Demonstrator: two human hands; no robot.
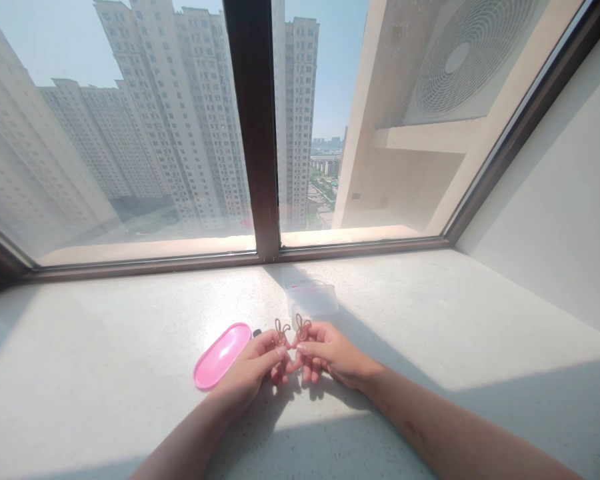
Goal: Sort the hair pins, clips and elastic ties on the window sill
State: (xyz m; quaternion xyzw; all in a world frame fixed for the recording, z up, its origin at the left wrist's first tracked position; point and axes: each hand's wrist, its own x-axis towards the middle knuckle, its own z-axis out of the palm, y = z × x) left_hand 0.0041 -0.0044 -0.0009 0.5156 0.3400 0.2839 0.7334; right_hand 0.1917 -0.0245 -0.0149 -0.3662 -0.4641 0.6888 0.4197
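My left hand (253, 370) pinches a small brown looped wire piece (281, 331) between thumb and fingertips. My right hand (330, 353) pinches a second brown looped wire piece (303, 327) the same way. Both pieces stand upright, side by side, with the fingertips of the two hands nearly touching above the white sill (130, 347). A pink oval lid or dish (221, 355) lies on the sill just left of my left hand. A small clear plastic bag (311, 298) lies just behind the hands.
A window with a dark centre post (255, 133) runs along the back of the sill. A white wall (555, 220) closes the right side. A small dark object (257, 332) peeks out beside the pink dish.
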